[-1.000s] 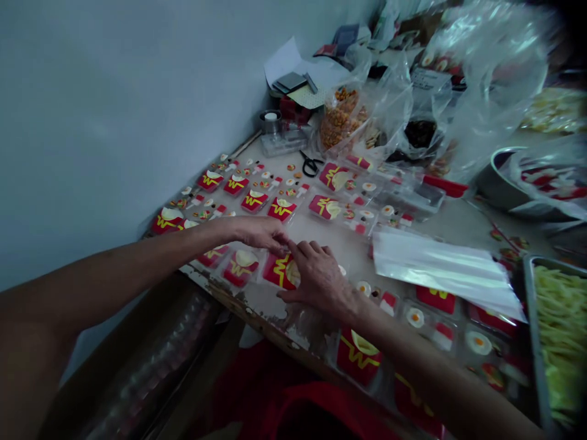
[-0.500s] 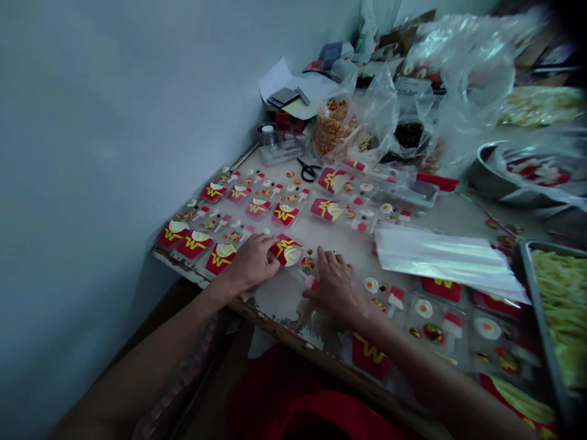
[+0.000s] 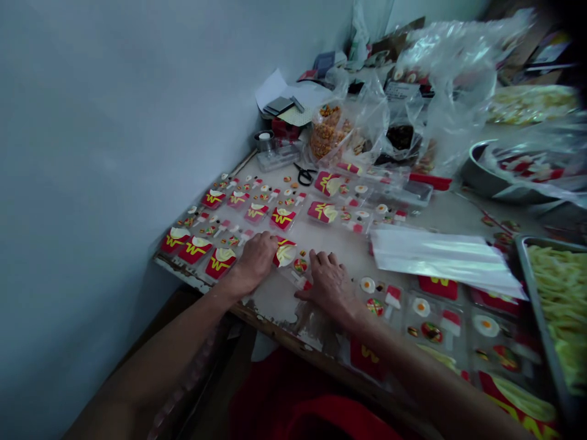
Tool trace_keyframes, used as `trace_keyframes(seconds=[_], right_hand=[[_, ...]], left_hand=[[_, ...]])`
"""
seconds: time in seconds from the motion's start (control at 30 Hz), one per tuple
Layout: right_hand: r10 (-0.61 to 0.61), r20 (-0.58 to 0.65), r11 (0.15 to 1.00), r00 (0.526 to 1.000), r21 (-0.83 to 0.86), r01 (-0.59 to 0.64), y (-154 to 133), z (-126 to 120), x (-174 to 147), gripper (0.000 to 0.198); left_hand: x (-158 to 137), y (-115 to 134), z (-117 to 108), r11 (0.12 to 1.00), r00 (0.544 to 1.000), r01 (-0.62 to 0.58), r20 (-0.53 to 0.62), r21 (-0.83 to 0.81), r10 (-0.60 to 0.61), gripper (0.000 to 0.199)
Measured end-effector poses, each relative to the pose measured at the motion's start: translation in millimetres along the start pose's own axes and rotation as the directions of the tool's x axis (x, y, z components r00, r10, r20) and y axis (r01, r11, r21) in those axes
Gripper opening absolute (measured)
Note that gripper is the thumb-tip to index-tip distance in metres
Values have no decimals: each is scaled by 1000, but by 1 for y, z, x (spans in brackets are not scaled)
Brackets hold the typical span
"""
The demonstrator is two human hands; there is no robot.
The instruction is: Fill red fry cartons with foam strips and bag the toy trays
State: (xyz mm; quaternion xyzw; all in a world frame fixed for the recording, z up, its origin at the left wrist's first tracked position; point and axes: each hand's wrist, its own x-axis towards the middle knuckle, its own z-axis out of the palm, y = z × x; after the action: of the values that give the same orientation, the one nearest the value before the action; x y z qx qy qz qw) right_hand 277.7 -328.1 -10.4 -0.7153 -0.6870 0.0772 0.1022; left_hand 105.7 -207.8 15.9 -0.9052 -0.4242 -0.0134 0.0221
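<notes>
Between my hands lies a clear plastic packet holding a red fries carton piece (image 3: 285,252) with a yellow zigzag, a small round burger-like piece (image 3: 300,265) and a red-and-white piece. My left hand (image 3: 259,258) is closed at its left edge, fingers curled over the red carton's side; the fingertips are partly hidden. My right hand (image 3: 331,282) rests at the packet's right end, fingers stretched and apart, thumb toward me. Left of my left hand, similar filled packets (image 3: 221,263) lie in two rows.
White plastic sleeves (image 3: 444,253) lie over more packets at the right. A metal tray of pale yellow strips (image 3: 557,293) stands at the right edge. Black scissors (image 3: 304,175), bags of small orange pieces (image 3: 328,135) and a metal bowl (image 3: 479,174) are farther back. A wall (image 3: 101,153) borders the left.
The view has shifted slightly. My left hand's fingers have curled in more at the packet's left edge. My right hand stays by its right end.
</notes>
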Motion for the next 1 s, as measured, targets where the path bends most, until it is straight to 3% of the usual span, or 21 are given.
trace_keyframes(seconds=[0.2,0.33,0.43,0.47,0.5,0.57,0.63,0.7,0.77,0.87,1.0], right_hand=[[-21,-22,1000,1000,-16,20,-11,-34,-6,80],[-53,-97,996,994,71,60,-10,-56,-8,80],[26,-183,951,983,307,32,12,-55,-6,102],[104,-149,885,983,465,-23,22,-53,-6,102],[173,-53,761,983,640,-100,33,-49,-6,96],[189,212,374,959,887,-270,51,-42,-7,76],[116,360,24,926,931,-365,62,-34,-8,60],[134,373,-172,918,921,-349,62,-27,-7,49],[201,353,-271,914,916,-295,56,-21,-1,44],[260,280,-345,924,921,-182,47,-19,9,37],[209,142,-336,967,940,-65,69,-35,27,30]], left_hand=[[8,16,-25,998,999,49,-14,-42,-49,19],[-6,51,-40,942,997,-15,-78,-334,-11,11],[-7,66,-46,863,978,75,-130,-500,-160,10],[-4,67,-46,846,969,117,-129,-520,-213,10],[0,67,-45,835,961,147,-122,-530,-247,10],[8,67,-40,834,962,156,-108,-530,-249,9],[15,71,-33,847,965,138,-124,-513,-232,9],[17,80,-27,869,962,94,-181,-486,-206,10],[16,96,-25,885,949,22,-268,-466,-164,12],[13,124,-29,875,920,-81,-374,-477,-119,16],[25,143,-43,728,934,-118,-323,-675,-149,14]])
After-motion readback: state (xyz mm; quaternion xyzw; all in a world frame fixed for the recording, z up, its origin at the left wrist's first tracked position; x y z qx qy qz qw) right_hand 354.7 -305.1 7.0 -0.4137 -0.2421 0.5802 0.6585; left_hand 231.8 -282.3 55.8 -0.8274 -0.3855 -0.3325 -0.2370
